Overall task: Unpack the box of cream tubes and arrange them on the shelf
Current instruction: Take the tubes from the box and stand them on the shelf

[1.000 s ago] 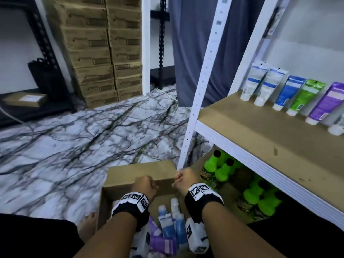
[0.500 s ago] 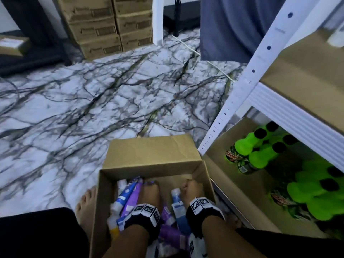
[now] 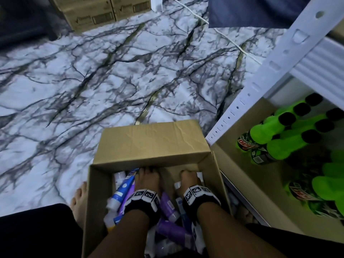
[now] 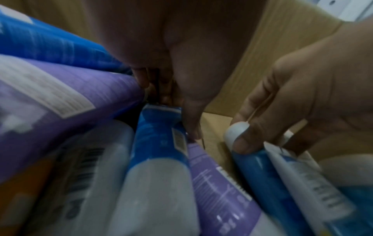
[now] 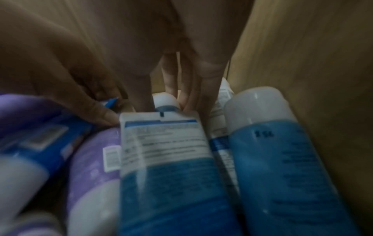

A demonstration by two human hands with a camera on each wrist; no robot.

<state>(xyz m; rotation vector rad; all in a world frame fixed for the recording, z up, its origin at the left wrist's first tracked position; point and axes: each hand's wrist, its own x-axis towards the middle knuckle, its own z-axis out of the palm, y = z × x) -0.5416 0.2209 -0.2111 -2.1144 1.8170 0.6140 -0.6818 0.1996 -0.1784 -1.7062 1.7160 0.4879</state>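
Note:
An open cardboard box (image 3: 152, 140) sits on the floor and holds several cream tubes, blue, purple and white. Both my hands are down inside it, near its far wall. My left hand (image 3: 147, 171) pinches the crimped end of a blue tube (image 4: 159, 143) between thumb and fingers (image 4: 189, 111). Beside it lies a purple tube (image 4: 60, 99). My right hand (image 3: 188, 174) closes round the white cap (image 5: 165, 99) of another blue tube (image 4: 260, 172), thumb on one side and fingers on the other. A flat blue and white tube (image 5: 167, 159) lies over that tube's body.
A white shelf post (image 3: 260, 81) rises just right of the box. Green bottles (image 3: 279, 138) fill the low shelf behind it. Stacked cartons (image 3: 100, 13) stand across the marble floor. A bare foot (image 3: 80, 198) rests left of the box, and a white cable (image 3: 232, 41) crosses the floor.
Both hands dropped from above the box's far flap down among the tubes and took hold of one each. The head view tilted down, so the upper shelf left the picture.

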